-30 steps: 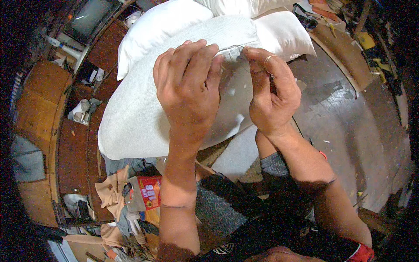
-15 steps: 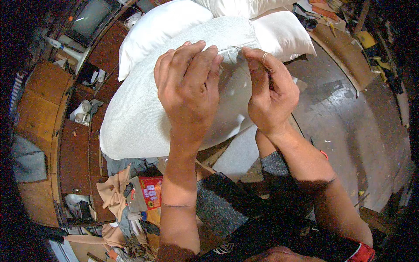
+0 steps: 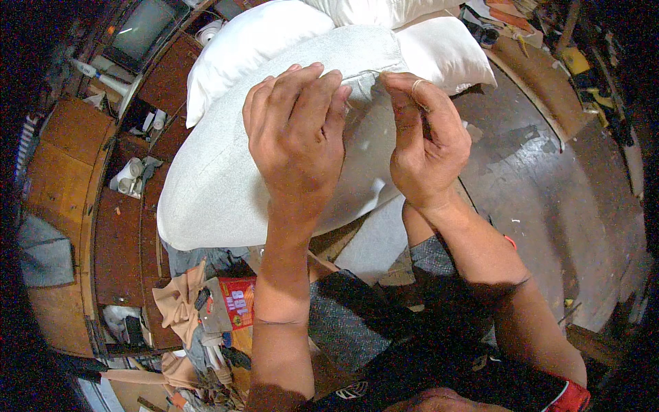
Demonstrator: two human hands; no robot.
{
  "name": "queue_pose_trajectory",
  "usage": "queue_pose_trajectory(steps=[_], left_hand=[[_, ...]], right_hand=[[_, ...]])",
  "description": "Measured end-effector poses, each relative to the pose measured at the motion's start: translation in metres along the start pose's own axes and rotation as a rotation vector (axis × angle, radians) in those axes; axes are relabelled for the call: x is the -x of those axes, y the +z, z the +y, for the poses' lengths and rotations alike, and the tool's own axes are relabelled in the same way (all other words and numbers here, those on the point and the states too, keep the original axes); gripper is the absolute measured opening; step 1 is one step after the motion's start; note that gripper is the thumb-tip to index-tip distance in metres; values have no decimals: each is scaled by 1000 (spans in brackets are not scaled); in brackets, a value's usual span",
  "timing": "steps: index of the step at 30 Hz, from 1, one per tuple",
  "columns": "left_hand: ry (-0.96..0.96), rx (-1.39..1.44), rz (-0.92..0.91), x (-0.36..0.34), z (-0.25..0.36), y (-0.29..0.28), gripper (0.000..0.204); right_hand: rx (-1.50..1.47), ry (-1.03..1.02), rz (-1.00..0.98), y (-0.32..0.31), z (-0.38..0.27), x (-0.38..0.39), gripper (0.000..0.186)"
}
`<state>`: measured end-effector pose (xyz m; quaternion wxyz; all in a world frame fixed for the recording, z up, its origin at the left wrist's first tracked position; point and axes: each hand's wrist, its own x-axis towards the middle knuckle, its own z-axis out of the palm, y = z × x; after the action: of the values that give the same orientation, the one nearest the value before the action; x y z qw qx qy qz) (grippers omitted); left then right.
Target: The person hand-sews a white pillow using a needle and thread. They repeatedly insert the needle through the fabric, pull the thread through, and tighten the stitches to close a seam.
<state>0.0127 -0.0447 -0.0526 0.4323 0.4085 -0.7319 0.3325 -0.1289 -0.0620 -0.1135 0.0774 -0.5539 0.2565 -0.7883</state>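
A large cushion (image 3: 213, 178) in pale grey woven fabric lies across my lap, with a seam or fold along its upper right part. My left hand (image 3: 295, 123) rests on it, fingers curled over the fabric and thumb beside the seam; the fingertips' grip is partly hidden. At the seam's right end my right hand (image 3: 429, 141) pinches thumb and forefinger on a thin, dark, needle-like thing (image 3: 371, 71), too small to make out fully. A pale loop, like thread or a ring, circles one right finger.
White pillows (image 3: 254, 48) lie behind the cushion, another white pillow (image 3: 446, 55) at its right. A wooden cabinet (image 3: 123, 254) with cluttered shelves stands left. Fabric scraps (image 3: 182, 302) and a red packet (image 3: 237, 302) lie near my left forearm. Brown floor (image 3: 549, 206) stretches right, with cardboard (image 3: 528, 89) beyond.
The fingers of my right hand have shifted very slightly at the seam, and the thin dark thing shows at a slightly different angle. My left hand stays nearly still.
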Motion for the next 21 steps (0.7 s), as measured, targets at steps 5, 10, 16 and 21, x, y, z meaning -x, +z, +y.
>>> queue_pose_trajectory(steps=[5, 10, 16, 21], left_hand=[[-7, -22, -22, -1, 1, -2, 18], [-7, -43, -27, -2, 1, -5, 18], [-3, -16, -26, -2, 0, -2, 18], [3, -31, -41, -3, 2, -5, 17]], right_hand=[[28, -21, 1, -1, 2, 1, 11], [32, -38, -2, 1, 1, 0, 12], [-13, -80, 21, 3, 4, 0, 14], [15, -88, 4, 4, 2, 0, 16]])
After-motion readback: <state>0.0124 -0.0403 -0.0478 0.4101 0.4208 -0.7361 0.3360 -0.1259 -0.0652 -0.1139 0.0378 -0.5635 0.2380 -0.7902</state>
